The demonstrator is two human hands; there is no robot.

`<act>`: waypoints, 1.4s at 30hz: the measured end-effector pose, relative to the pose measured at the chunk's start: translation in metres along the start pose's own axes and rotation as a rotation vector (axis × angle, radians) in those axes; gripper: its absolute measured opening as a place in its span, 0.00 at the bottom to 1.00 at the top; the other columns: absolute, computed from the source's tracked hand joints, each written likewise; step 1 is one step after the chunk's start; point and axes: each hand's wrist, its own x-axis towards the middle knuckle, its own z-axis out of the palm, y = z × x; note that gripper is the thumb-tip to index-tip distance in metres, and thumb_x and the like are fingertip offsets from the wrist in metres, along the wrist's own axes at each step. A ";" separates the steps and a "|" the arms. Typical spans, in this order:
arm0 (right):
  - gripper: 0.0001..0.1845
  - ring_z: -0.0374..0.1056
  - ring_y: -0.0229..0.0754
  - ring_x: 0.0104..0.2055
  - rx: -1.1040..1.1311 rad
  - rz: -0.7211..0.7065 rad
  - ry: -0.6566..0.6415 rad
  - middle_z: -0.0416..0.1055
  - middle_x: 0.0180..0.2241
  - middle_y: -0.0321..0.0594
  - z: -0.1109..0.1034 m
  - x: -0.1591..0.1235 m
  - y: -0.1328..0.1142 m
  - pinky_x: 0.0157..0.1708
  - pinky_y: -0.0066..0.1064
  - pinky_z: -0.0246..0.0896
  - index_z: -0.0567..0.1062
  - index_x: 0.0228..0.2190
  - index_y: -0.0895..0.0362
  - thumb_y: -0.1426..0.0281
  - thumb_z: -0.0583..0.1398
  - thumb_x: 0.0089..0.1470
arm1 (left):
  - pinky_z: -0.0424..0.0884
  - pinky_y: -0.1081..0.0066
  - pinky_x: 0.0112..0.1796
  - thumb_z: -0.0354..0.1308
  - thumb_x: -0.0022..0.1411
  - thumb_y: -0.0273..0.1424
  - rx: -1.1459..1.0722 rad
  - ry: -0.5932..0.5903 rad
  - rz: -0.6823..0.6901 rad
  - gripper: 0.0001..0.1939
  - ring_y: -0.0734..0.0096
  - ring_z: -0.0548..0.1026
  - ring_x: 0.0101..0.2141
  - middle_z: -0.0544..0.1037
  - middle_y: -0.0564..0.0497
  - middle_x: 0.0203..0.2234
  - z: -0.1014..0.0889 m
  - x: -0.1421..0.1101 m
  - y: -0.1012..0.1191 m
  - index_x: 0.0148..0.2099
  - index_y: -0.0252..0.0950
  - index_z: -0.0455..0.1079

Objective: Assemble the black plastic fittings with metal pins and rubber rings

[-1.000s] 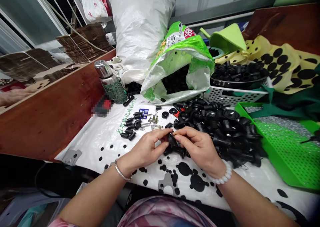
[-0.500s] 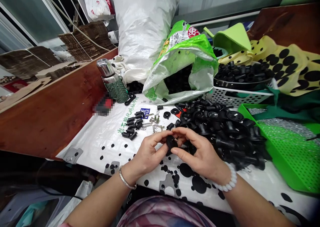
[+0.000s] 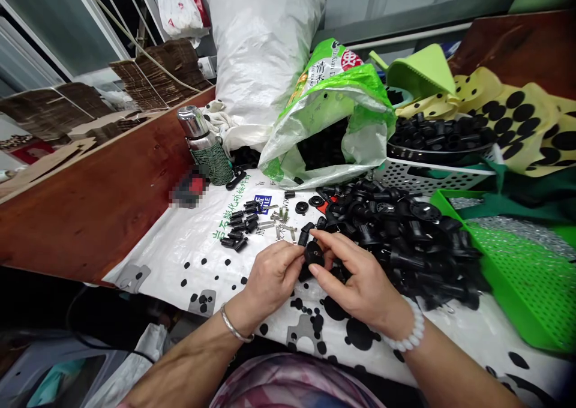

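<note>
The left hand (image 3: 275, 276) has drawn thumb and forefinger closer than before, at the edge of a black round part (image 3: 314, 253); whether they grip it is unclear. The right hand (image 3: 360, 270), half curled, holds the part above the white sheet (image 3: 168, 261), beside the black heap (image 3: 405, 234).

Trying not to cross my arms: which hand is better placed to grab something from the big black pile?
Right, I'd say: the right hand is beside the pile of black plastic parts, while the left hand is farther off.
</note>
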 end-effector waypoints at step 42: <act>0.20 0.61 0.36 0.23 -0.054 -0.132 0.111 0.64 0.24 0.37 0.016 -0.006 -0.007 0.23 0.29 0.62 0.66 0.48 0.61 0.69 0.57 0.53 | 0.71 0.70 0.34 0.49 0.60 0.23 -0.214 0.145 0.071 0.09 0.71 0.73 0.32 0.76 0.46 0.30 -0.004 -0.007 0.001 0.40 0.34 0.69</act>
